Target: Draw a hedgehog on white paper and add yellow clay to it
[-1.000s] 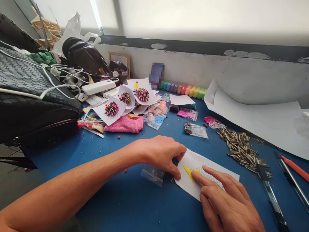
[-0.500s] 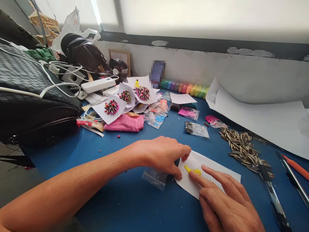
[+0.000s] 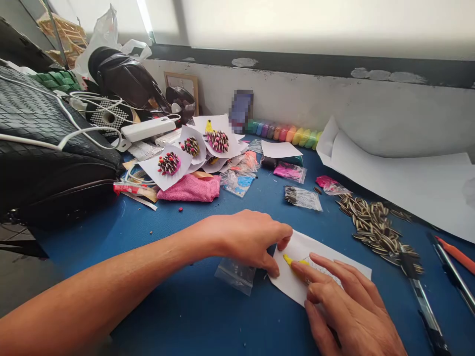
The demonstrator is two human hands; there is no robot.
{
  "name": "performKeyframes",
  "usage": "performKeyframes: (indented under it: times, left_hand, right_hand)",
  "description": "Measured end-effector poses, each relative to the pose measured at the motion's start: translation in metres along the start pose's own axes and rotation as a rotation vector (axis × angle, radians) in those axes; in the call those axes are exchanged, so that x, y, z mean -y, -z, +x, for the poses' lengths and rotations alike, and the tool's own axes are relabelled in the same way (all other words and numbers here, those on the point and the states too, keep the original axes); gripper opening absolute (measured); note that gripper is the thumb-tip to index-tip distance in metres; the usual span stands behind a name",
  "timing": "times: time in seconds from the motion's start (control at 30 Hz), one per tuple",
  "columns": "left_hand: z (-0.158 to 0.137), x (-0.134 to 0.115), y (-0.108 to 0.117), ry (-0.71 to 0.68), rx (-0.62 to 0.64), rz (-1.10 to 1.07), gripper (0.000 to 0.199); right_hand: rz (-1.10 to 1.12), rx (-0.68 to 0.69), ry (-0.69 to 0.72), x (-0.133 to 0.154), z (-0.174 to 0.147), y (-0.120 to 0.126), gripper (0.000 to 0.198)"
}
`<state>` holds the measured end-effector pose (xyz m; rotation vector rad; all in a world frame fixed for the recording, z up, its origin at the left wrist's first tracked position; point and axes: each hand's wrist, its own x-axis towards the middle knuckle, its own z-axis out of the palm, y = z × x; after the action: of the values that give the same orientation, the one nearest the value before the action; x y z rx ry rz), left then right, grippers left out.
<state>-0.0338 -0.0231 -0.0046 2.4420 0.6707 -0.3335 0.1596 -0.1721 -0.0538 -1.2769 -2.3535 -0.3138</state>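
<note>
A small white sheet of paper (image 3: 345,261) lies on the blue table, with a dotted pencil-like drawing partly under my fingers. On it is a thin strip of yellow modelling clay (image 3: 288,259), tapered at its left end. My left hand (image 3: 252,241) holds down the sheet's left end, its thumb and index finger curved onto the paper. My right hand (image 3: 351,309) lies over the sheet's right part, fingers stretched out, with the index fingertip touching the clay. A clear zip bag (image 3: 235,277) is partly under my left hand.
Striped sunflower seeds (image 3: 374,225) lie in a pile at right, beside a black pen (image 3: 425,301) and an orange pen (image 3: 456,254). Behind are clay packets (image 3: 302,198), a pink cloth (image 3: 191,189) and seed-covered clay figures (image 3: 168,163) on paper. A black bag (image 3: 59,168) stands at left.
My right index finger has shifted slightly along the yellow clay, and its fingertip looks a little more lifted. My left hand stays on the paper. The view has tilted slightly.
</note>
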Motion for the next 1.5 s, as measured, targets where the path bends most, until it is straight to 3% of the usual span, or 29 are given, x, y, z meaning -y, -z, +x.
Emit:
performKeyframes:
  times: [0.2,0.4,0.57,0.77,1.0,1.23,1.5]
  left_hand:
    - [0.0019,0.0034,-0.0015,0.000,-0.024,0.000,0.048]
    - [0.0021,0.0016,-0.0001,-0.066,-0.038,-0.002,0.061]
    - [0.0022,0.0011,0.0009,-0.068,-0.027,-0.002,0.059]
    - [0.0024,0.0017,0.0009,-0.075,-0.030,-0.002,0.060]
    - [0.0017,0.0003,0.0019,-0.058,-0.019,0.001,0.060]
    - [0.0018,0.0013,0.0008,-0.067,-0.023,0.005,0.060]
    - [0.0021,0.0021,0.0013,-0.083,-0.031,0.005,0.059]
  right_hand:
    - [0.044,-0.043,-0.038,0.0023,-0.0015,0.0031,0.007]
    - [-0.032,-0.028,0.007,0.0009,0.0028,0.0006,0.012]
    - [-0.056,0.016,0.016,-0.0008,-0.0007,-0.0016,0.019]
    - [-0.011,-0.078,-0.023,0.0032,-0.0032,0.0035,0.012]
    - [-0.053,-0.006,0.037,0.0026,0.0036,0.0022,0.014]
    - [-0.021,-0.002,0.002,0.0003,-0.0010,0.0003,0.023]
    - [-0.015,-0.045,0.006,0.0026,-0.0003,0.0026,0.016]
